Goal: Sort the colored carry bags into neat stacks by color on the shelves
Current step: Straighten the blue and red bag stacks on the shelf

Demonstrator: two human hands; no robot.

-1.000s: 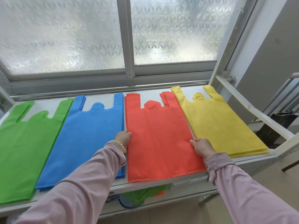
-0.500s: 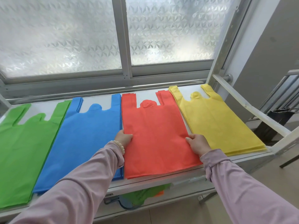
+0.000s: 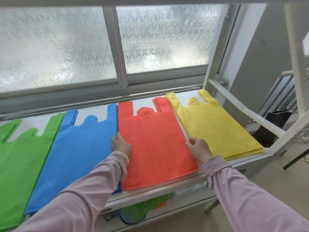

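Frosted patterned window (image 3: 107,47), grey wall (image 3: 260,56), beige floor (image 3: 192,221)

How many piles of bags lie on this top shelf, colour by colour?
green stack: 1
blue stack: 1
red stack: 1
yellow stack: 1
Total: 4 stacks

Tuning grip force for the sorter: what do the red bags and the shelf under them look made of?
Red bags: probably non-woven fabric, matte. No gloss, a fine soft texture, and they lie flat with faint lengthwise creases. Shelf: looks like white painted metal, smooth with a slight sheen along the front lip; coated board cannot be ruled out.
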